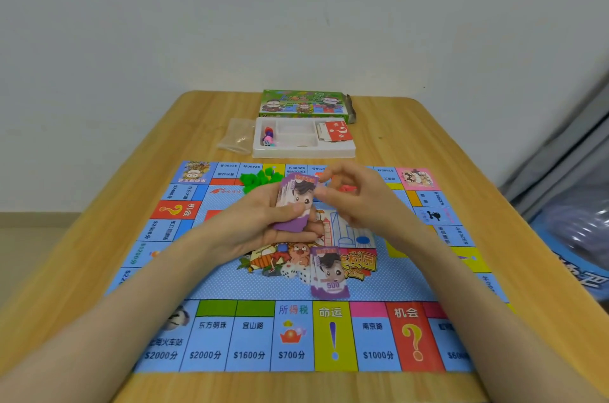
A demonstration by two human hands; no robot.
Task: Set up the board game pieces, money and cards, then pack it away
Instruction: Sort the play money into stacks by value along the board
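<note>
The board point(230, 287), a blue mat ringed with coloured price squares, lies on a wooden table point(428, 145). Above its centre the left hand point(260, 228) grips a fanned stack of purple banknotes point(296, 198), each printed with a cartoon pig, thumb pressed across their face. The right hand point(356, 195) has curled fingers meeting the stack's right edge; whether it pinches a note cannot be told. A small pile of matching notes point(329, 274) marked 500 rests on the board's centre art. Green houses point(257, 178) heap near its far edge. Beyond the board sit a white tray point(303, 152) holding tokens point(268, 137) and a red card point(339, 132), then the green box point(303, 102).
</note>
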